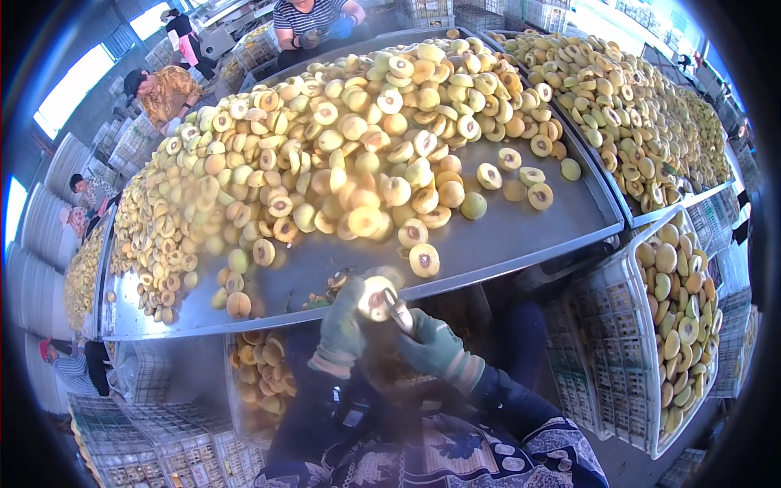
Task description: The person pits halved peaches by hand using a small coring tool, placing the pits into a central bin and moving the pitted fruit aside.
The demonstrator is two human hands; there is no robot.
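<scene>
Both my hands wear green knit gloves and meet just over the front edge of a metal table (488, 244). In my left hand (343, 329) is a halved yellow fruit (373, 297), likely a peach or apricot, its cut face turned up. My right hand (436, 348) grips a small pitting tool (398, 311) with a pale handle; its dark looped metal end lies against the middle of the cut face. Beyond my hands, a large heap of halved fruit (329, 140) covers much of the table. One half with its stone showing (424, 260) lies close by.
At right stands a white plastic crate (656, 341) full of fruit halves; another fruit-filled crate (232, 390) is below the table at left. A second heaped table (634, 116) adjoins on the right. Several people work around, one (311, 24) across the table. Stacked crates (165, 439) stand lower left.
</scene>
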